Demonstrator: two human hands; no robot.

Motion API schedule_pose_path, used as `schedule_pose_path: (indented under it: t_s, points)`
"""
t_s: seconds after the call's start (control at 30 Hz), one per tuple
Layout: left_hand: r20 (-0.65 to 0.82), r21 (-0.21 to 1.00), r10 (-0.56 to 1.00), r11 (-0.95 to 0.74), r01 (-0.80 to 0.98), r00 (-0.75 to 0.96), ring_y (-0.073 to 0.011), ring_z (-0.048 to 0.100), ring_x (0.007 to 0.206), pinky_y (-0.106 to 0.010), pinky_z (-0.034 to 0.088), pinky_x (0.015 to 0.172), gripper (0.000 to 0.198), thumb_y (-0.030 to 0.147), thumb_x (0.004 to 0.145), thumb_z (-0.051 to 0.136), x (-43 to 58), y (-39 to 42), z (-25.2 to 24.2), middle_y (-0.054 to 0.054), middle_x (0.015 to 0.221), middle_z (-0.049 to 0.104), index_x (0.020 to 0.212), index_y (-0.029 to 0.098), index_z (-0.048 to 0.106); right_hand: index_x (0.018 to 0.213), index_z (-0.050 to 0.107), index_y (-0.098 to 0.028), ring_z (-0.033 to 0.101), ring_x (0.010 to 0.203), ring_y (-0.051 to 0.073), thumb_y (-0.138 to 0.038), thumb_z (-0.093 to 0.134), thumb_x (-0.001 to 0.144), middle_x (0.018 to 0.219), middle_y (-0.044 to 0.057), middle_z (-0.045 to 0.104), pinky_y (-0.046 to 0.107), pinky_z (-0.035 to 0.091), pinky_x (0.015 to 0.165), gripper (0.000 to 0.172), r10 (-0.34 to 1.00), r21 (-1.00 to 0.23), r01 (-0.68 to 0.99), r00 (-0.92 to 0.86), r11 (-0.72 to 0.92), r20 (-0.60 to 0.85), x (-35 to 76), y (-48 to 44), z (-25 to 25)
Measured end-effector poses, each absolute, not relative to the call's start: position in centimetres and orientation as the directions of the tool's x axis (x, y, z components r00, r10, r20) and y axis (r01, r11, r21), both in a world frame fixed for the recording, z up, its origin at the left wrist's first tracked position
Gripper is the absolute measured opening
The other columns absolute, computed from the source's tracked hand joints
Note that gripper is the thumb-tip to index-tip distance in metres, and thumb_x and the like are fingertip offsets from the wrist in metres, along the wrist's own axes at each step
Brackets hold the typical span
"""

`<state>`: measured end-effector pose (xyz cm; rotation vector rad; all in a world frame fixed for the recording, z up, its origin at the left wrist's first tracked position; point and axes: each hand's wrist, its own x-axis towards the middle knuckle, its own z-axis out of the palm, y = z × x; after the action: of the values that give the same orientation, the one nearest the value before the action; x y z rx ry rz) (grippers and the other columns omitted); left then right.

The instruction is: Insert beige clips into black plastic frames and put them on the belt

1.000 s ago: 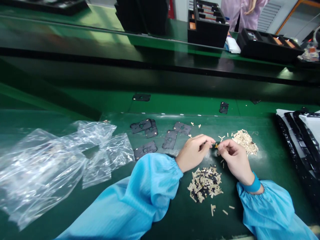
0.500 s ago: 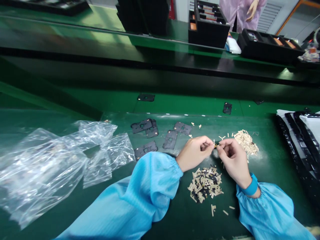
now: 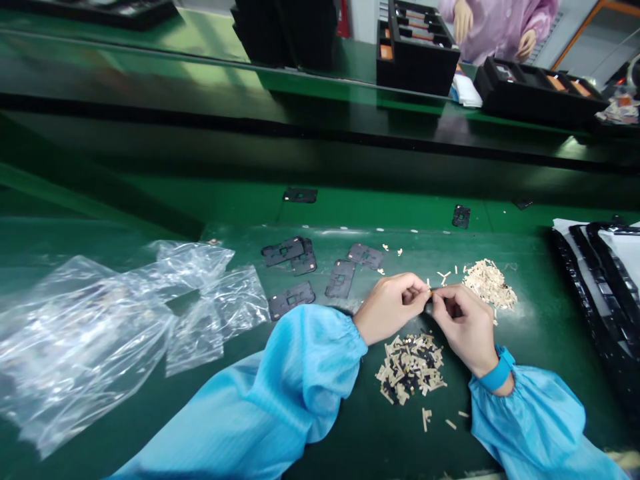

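Observation:
My left hand (image 3: 393,307) and my right hand (image 3: 465,327) meet at the fingertips above the green table (image 3: 350,387). Both pinch a tiny yellowish and dark piece (image 3: 431,293), mostly hidden by the fingers. Just below the hands lies a mixed pile of beige strips and small dark parts (image 3: 411,368). A second pile, of beige strips (image 3: 490,285), is beyond my right hand. Flat black plates (image 3: 341,279) lie to the left of my left hand, some overlapping.
Clear plastic bags (image 3: 90,333) cover the left side. Black-edged packages (image 3: 605,287) lie at the right. Black boxes (image 3: 417,57) stand on the raised shelf (image 3: 200,80). Behind it is a person in pink (image 3: 495,30).
My right hand has shifted slightly down and turned at the wrist, its fingertips closer to my left ones. The black plates at the back have slid right. The person's two hands now show.

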<state>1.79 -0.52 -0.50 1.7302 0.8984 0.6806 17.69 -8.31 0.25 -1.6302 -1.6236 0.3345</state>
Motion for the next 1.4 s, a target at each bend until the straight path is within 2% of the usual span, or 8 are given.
schedule_pose_path:
  t_s: [0.17, 0.27, 0.47, 0.63, 0.83, 1.13, 1.27, 1.4]
  points:
    - [0.133, 0.899, 0.804, -0.344, 0.271, 0.579, -0.0108, 0.055, 0.063, -0.023, 0.046, 0.063, 0.014, 0.027, 0.094, 0.06, 1.3, -0.2, -0.7, 0.001, 0.075, 0.065, 0.085, 0.019, 0.067, 0.083, 0.065, -0.022, 0.052, 0.056, 0.015, -0.026, 0.06, 0.093, 0.067, -0.001, 0.061, 0.028, 0.04, 0.054, 0.012, 0.886, -0.826, 0.563, 0.399, -0.035, 0.235, 19.1, -7.6, 0.1]
    - [0.325, 0.731, 0.698, -0.613, 0.298, 0.638, -0.014, 0.063, 0.077, -0.025, 0.048, 0.073, 0.019, 0.038, 0.097, 0.062, 0.4, 0.4, -0.7, -0.002, 0.088, 0.07, 0.095, 0.021, 0.07, 0.075, 0.062, -0.021, 0.05, 0.057, 0.016, -0.033, 0.059, 0.095, 0.063, -0.001, 0.056, 0.029, 0.038, 0.055, 0.024, 0.882, -0.851, 0.517, 0.439, -0.09, 0.173, 20.0, -7.2, 0.0]
    - [0.687, 0.193, 0.304, -0.952, 0.237, 0.66, -0.0128, 0.063, 0.071, -0.025, 0.044, 0.066, 0.028, 0.048, 0.099, 0.058, -1.1, 1.6, -0.8, 0.0, 0.08, 0.071, 0.092, 0.022, 0.066, 0.094, 0.069, -0.021, 0.047, 0.061, 0.014, -0.033, 0.068, 0.091, 0.076, 0.0, 0.057, 0.029, 0.038, 0.058, 0.013, 0.972, -0.895, 0.446, 0.22, -0.022, 0.086, 19.8, -7.2, 0.7]
    - [0.803, 0.083, 0.176, -0.979, 0.186, 0.569, -0.0114, 0.058, 0.063, -0.025, 0.043, 0.06, 0.035, 0.051, 0.102, 0.05, -0.9, 1.8, -0.7, 0.001, 0.075, 0.067, 0.092, 0.019, 0.059, 0.081, 0.065, -0.019, 0.043, 0.057, 0.011, -0.048, 0.072, 0.089, 0.07, -0.002, 0.058, 0.025, 0.032, 0.053, 0.031, 0.938, -0.96, 0.037, -0.205, -0.278, -0.28, 19.3, -7.6, 2.0]
    - [0.796, 0.099, 0.182, -0.98, 0.173, 0.577, -0.0111, 0.059, 0.064, -0.025, 0.045, 0.062, 0.036, 0.051, 0.103, 0.046, -0.7, 1.6, -0.6, 0.001, 0.075, 0.067, 0.092, 0.019, 0.057, 0.082, 0.064, -0.018, 0.029, 0.051, 0.007, -0.046, 0.08, 0.084, 0.063, -0.007, 0.046, 0.025, 0.018, 0.048, 0.032, 0.854, -0.87, -0.175, -0.357, -0.46, -0.379, 19.3, -8.1, 1.5]
    - [0.67, 0.133, 0.287, -0.954, 0.27, 0.684, -0.0132, 0.062, 0.073, -0.026, 0.046, 0.067, 0.037, 0.051, 0.102, 0.049, -0.8, 2.5, -0.8, -0.001, 0.081, 0.07, 0.091, 0.019, 0.064, 0.075, 0.063, -0.017, 0.025, 0.049, 0.007, -0.042, 0.082, 0.083, 0.057, -0.008, 0.039, 0.026, 0.016, 0.048, 0.032, 0.919, -0.843, -0.378, -0.246, -0.383, -0.307, 19.4, -8.1, 0.9]
    - [0.456, 0.154, 0.606, -0.775, 0.613, 0.652, -0.0184, 0.067, 0.091, -0.029, 0.051, 0.081, 0.028, 0.034, 0.106, 0.046, -2.2, 7.4, 0.2, -0.006, 0.097, 0.074, 0.103, 0.018, 0.069, 0.077, 0.066, -0.017, 0.023, 0.049, 0.006, -0.039, 0.081, 0.085, 0.056, -0.008, 0.039, 0.025, 0.015, 0.047, 0.028, 0.947, -0.867, -0.382, -0.098, -0.319, -0.306, 19.4, -7.8, 0.7]
    - [0.072, 0.0, 0.836, -0.545, 0.838, 0.544, -0.0242, 0.063, 0.12, -0.033, 0.051, 0.097, 0.032, 0.021, 0.103, 0.046, -5.8, 14.4, 1.2, -0.011, 0.132, 0.067, 0.132, 0.017, 0.06, 0.079, 0.068, -0.017, 0.026, 0.048, 0.004, -0.04, 0.082, 0.084, 0.067, -0.004, 0.052, 0.024, 0.015, 0.047, 0.027, 0.951, -0.863, -0.406, -0.069, -0.302, -0.301, 19.4, -7.6, 0.4]
